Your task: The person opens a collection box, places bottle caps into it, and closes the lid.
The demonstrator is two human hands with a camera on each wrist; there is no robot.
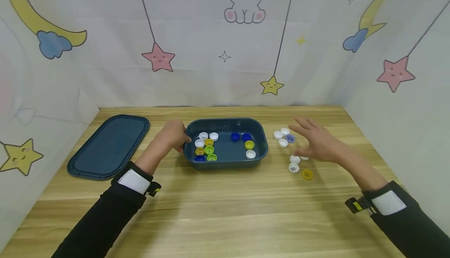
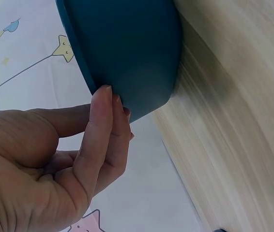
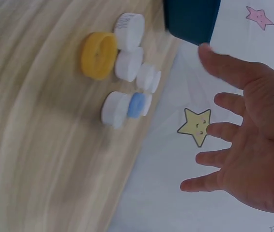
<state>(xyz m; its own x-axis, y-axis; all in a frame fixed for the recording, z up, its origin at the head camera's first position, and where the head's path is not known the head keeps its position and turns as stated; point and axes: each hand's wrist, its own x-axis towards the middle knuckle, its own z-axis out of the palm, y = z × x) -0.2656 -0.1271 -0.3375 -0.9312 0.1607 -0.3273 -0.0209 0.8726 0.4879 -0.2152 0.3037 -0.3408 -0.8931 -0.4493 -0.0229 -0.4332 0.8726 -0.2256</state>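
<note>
A dark blue rectangular tub [image 1: 225, 163] stands on the wooden table, with white, yellow, green and blue bottle caps in it, most in its left part. My left hand [image 1: 173, 136] pinches the tub's left rim; in the left wrist view its thumb and fingers [image 2: 100, 113] meet at that rim. Over loose caps to the right of the tub hovers my right hand [image 1: 318, 140], fingers spread, holding nothing. Beneath and beside it lie several white caps [image 1: 293, 168], a blue cap [image 1: 290, 138] and a yellow cap [image 3: 98, 55]. The hand partly hides some of them.
A dark blue lid-like tray [image 1: 109, 148] lies flat at the table's left side. The wooden tabletop [image 1: 225, 211] stretches in front of the tub. A white cloth wall [image 1: 211, 82] with printed stars, moons and a bear borders the back and sides.
</note>
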